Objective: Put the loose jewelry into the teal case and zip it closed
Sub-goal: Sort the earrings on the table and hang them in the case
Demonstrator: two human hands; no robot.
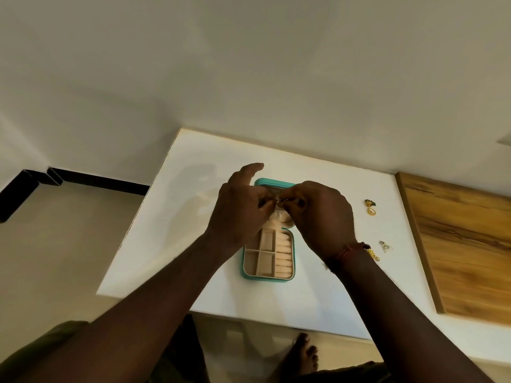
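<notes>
The teal case [266, 277] lies open on the white table [171, 244], showing beige compartments and ring rolls; its lid [272, 183] stands behind my hands. My left hand [240, 208] and my right hand [323, 217] meet above the case's hinge area, both pinching a small dark and gold jewelry piece [282, 200] between their fingertips. Loose pieces lie to the right: a gold and green piece [369, 202], a gold oval piece [371, 211], a silver triangular piece [385, 246] and a gold piece [373, 255] partly hidden behind my right wrist.
A wooden board [464, 244] borders the table on the right. A pale wall rises behind the table. My bare foot [304, 352] shows on the floor below the table's near edge. A dark skirting strip [96, 181] runs at the left.
</notes>
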